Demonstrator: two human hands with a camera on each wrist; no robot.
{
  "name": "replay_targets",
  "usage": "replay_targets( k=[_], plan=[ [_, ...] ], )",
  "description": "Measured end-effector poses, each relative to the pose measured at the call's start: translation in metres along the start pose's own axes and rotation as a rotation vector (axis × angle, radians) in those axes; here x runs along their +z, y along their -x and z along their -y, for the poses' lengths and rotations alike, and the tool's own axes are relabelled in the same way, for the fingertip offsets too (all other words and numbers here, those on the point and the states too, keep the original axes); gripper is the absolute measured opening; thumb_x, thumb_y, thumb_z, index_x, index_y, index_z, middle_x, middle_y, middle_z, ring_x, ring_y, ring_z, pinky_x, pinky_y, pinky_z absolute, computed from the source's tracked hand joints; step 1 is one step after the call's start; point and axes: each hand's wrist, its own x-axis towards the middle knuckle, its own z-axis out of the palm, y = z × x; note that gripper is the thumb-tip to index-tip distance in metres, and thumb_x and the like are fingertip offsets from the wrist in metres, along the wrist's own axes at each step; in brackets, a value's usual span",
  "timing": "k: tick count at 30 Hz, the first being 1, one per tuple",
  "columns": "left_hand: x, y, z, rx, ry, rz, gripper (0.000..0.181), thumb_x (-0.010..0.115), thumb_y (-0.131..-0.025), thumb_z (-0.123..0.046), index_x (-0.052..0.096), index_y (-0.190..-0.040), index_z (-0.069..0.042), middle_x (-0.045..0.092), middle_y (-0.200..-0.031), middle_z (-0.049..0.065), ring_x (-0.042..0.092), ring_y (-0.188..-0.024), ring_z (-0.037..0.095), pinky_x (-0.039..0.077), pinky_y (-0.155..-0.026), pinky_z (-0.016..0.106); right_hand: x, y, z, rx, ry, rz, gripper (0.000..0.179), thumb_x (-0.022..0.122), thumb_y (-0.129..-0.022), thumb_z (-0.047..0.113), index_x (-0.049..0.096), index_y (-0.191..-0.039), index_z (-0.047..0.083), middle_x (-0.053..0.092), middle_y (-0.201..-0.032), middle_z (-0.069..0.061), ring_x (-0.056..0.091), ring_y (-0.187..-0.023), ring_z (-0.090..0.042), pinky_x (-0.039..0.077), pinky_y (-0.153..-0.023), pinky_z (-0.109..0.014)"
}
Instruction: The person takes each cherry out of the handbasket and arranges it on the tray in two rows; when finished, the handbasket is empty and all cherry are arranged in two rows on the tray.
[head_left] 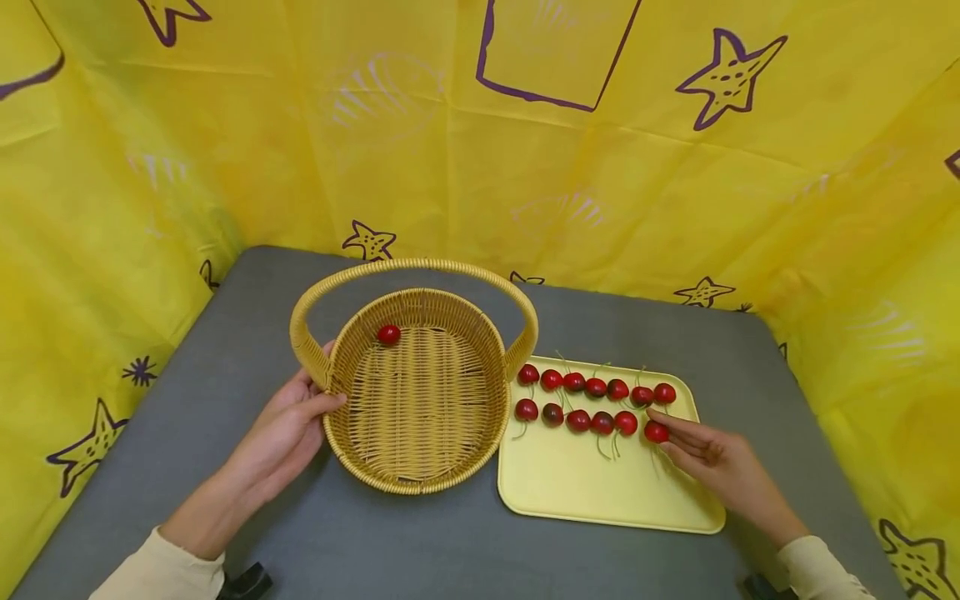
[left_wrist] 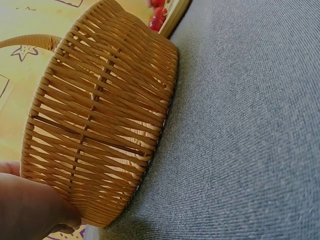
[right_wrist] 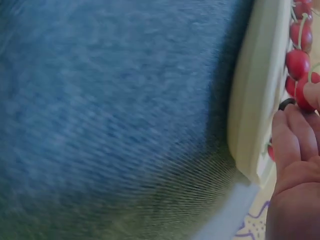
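A round woven basket (head_left: 422, 486) with an arched handle (head_left: 420, 265) stands at the middle of the table. My left hand (head_left: 283, 427) grips its left side, the thumb over the rim; the left wrist view shows the hand (left_wrist: 35, 207) against the woven wall (left_wrist: 102, 115). Inside, one red cherry (head_left: 388, 335) lies near the back wall. Over the right part of a pale yellow tray (head_left: 592, 496), my right hand (head_left: 731, 471) pinches a cherry (head_left: 656, 432) between thumb and fingers. The right wrist view shows that cherry (right_wrist: 304, 94) only partly.
Two rows of stemmed cherries lie across the tray, a back row (head_left: 595, 387) and a front row (head_left: 578, 421). The tray's left edge is close beside the basket. Grey cloth covers the table (head_left: 405, 550). Yellow patterned drapes (head_left: 465, 167) enclose the back and sides.
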Motion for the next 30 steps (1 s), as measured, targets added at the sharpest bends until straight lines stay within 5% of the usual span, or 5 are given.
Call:
replay_targets(
  k=[18, 30],
  plan=[
    [0.0, 0.001, 0.001, 0.008, 0.013, 0.01, 0.085, 0.043, -0.106, 0.007, -0.006, -0.171, -0.019, -0.001, -0.178, 0.005, 0.003, -0.162, 0.021, 0.009, -0.131, 0.039, 0.009, -0.004, 0.007, -0.032, 0.175, -0.067, 0.046, 0.075, -0.094, -0.004, 0.067, -0.138, 0.003, 0.069, -0.137, -0.02, 0.064, -0.12, 0.004, 0.055, -0.09, -0.016],
    [0.0, 0.0, 0.0, 0.005, 0.017, 0.012, 0.086, 0.043, -0.106, 0.008, -0.007, -0.171, -0.017, -0.003, -0.178, 0.005, 0.002, -0.162, 0.02, 0.006, -0.131, 0.041, 0.011, -0.003, 0.013, -0.021, 0.352, -0.109, 0.045, 0.08, -0.095, 0.009, 0.071, -0.139, 0.011, 0.074, -0.132, -0.009, 0.071, -0.11, -0.005, 0.052, -0.088, -0.009]
  ],
)
